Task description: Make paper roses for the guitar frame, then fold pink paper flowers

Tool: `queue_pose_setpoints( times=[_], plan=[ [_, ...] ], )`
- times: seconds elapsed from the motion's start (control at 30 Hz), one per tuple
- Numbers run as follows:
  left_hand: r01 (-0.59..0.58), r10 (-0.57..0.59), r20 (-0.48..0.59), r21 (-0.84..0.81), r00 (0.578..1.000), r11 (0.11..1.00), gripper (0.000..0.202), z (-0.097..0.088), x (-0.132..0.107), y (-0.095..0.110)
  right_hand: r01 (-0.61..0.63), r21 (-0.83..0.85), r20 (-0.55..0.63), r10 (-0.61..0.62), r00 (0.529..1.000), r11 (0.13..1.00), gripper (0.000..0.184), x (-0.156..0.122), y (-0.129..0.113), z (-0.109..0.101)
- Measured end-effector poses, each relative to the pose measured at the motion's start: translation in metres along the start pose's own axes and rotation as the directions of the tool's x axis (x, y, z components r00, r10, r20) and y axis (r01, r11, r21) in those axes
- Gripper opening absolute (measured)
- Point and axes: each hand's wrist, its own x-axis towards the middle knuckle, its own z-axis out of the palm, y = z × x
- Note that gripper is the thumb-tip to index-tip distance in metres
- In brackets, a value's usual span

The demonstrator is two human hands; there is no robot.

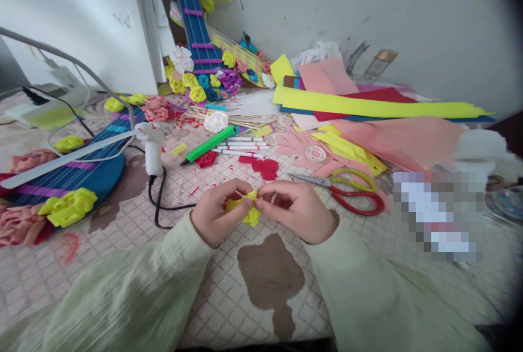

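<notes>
Both hands meet over the table's near middle, around a small crumpled yellow paper flower (pixel 250 216). My left hand (pixel 220 211) pinches its left side between thumb and fingers. From the right, my right hand (pixel 296 209) pinches the top edge of the same flower. A thin pale stick seems to pass by the left fingertips, mostly hidden. Just right of my right hand lie scissors (pixel 359 202) with one red and one yellow handle loop. Red paper petals (pixel 266 169) rest beyond the fingers.
A white glue gun (pixel 153 150) with a black cord stands left. Blue guitar-shaped crafts (pixel 104 161) with paper flowers lie left and lean behind. A green marker (pixel 210 145), thin pens (pixel 241 147) and yellow strips (pixel 368 104) lie further back.
</notes>
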Motion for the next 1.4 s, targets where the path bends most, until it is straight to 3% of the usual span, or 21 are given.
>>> queue_pose_setpoints(
  times=[0.3,0.7,0.93,1.17,1.4],
  plan=[
    [-0.004,0.004,0.014,-0.042,1.000,0.999,0.014,0.0001,-0.0003,0.0032,-0.133,0.117,0.009,0.133,0.991,0.984,0.011,-0.0007,0.0009,-0.0014],
    [0.005,-0.004,-0.006,0.062,1.000,0.998,0.019,0.0010,-0.0007,-0.0001,0.056,-0.058,-0.115,-0.062,0.991,0.997,0.005,-0.0017,-0.0002,0.0017],
    [-0.024,0.025,-0.004,0.187,1.000,0.982,0.017,-0.0014,0.0008,0.0012,0.045,-0.068,-0.107,-0.052,0.993,0.997,0.006,-0.0006,0.0009,0.0023],
    [-0.080,0.082,0.000,0.210,0.997,0.974,0.017,-0.0001,0.0016,0.0006,0.078,-0.057,-0.102,-0.084,0.991,0.995,0.008,-0.0003,0.0030,0.0034],
    [-0.072,0.077,-0.021,0.188,0.997,0.980,0.018,0.0007,-0.0003,-0.0008,0.069,-0.099,-0.168,-0.085,0.982,0.993,0.009,0.0002,0.0049,0.0044]
  ],
)
